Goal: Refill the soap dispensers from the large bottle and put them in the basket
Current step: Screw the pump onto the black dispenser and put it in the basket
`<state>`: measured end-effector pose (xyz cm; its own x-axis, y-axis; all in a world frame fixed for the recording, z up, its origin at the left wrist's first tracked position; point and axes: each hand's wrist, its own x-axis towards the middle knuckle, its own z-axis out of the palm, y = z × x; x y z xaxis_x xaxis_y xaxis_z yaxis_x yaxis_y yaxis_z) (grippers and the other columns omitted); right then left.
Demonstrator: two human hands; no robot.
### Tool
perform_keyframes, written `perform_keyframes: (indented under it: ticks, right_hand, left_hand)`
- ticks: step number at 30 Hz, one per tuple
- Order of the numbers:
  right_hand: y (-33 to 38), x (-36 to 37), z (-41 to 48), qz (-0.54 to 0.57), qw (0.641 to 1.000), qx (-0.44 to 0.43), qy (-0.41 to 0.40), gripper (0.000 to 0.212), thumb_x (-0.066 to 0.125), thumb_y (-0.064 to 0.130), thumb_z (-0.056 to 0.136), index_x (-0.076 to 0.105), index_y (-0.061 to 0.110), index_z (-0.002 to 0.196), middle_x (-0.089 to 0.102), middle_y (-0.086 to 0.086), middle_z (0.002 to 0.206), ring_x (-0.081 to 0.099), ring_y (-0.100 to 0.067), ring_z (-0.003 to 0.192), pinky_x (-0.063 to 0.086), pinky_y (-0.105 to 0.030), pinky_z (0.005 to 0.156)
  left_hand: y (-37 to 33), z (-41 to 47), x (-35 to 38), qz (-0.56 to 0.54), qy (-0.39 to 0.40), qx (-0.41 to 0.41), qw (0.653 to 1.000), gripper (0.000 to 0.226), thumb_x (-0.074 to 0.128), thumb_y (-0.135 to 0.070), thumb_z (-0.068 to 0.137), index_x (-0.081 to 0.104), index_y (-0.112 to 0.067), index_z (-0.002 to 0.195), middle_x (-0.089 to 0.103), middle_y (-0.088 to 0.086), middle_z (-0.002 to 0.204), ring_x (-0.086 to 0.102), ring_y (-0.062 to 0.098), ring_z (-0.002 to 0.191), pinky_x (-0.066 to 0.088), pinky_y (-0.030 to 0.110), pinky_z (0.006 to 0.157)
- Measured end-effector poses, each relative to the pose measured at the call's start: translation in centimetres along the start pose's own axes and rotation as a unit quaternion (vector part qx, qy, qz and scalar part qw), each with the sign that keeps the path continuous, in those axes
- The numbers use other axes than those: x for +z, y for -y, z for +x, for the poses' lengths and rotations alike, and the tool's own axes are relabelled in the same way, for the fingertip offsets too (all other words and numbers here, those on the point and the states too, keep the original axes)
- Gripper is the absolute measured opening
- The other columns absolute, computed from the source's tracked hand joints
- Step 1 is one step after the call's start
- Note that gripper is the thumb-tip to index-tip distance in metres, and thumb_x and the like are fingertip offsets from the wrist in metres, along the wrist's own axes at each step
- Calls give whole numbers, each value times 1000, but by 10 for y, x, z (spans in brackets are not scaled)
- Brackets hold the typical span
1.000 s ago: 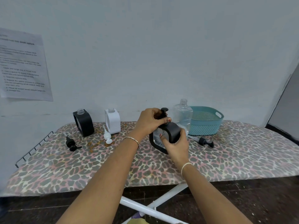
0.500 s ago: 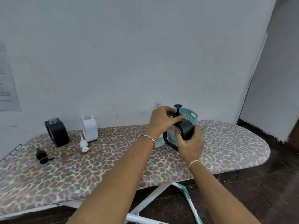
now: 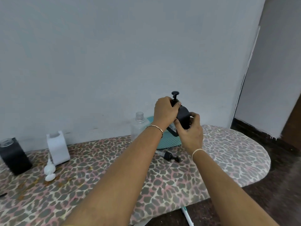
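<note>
At the far left of the frame, an uncapped black square plastic dispenser [image 3: 13, 156] and a white square plastic dispenser [image 3: 57, 148] are standing on the leopard-print ironing board [image 3: 228, 154]. A white pump head [image 3: 49, 170] is lying in front of them. Near centre, the clear large plastic bottle [image 3: 140, 126] is standing open beside the teal plastic basket [image 3: 169, 141]. The left hand [image 3: 165, 114] is curling round the collar of the pump-topped black dispenser [image 3: 184, 118] and the right hand [image 3: 191, 132] is gripping its body. They are holding it higher than half a second ago, above the basket.
</note>
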<state>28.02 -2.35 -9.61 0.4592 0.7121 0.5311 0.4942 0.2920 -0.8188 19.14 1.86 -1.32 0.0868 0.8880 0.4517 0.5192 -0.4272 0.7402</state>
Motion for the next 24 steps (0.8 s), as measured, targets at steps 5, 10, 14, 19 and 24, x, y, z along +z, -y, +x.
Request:
perform_keyframes:
  ticks: [5,10,14,19,24]
  right_hand:
    - [-21,12,24,-26,1000,-11,5,49,69,52,79,46,26,114,60,12,98,60,-6,87,50,-23,74]
    - [-33,23,39,-23,999,-7,-21,50,68,53,78,45,30,116,62,10,95,62,-7,84,53,-28,74]
    - [-41,29,51,-54,998,-26,-33,58,65,57,77,43,31,124,62,10,90,61,-14,86,48,-32,75]
    - [-50,34,60,-105,993,-45,-36,57,66,54,76,45,30,123,62,10,87,60,-16,87,46,-39,85]
    - [-67,37,57,-209,976,-61,-22,55,63,56,72,53,28,119,66,7,93,55,-17,99,34,-33,86]
  left_hand:
    - [20,28,27,-20,-25,-30,999,29,63,-30,90,68,-10,110,63,12,115,56,25,110,45,39,97]
    - [26,44,42,-50,-22,-27,998,27,61,-30,92,68,-13,111,57,10,120,52,21,114,40,28,92]
    - [32,57,48,-43,-12,-31,999,30,58,-32,94,65,-14,115,54,10,126,50,22,116,38,26,90]
    - [40,70,58,-31,0,-41,999,33,60,-33,92,64,-13,118,53,11,127,54,26,114,45,36,97]
    - [62,72,80,-50,43,-106,992,37,64,-31,90,62,-13,122,59,15,123,55,26,115,46,38,99]
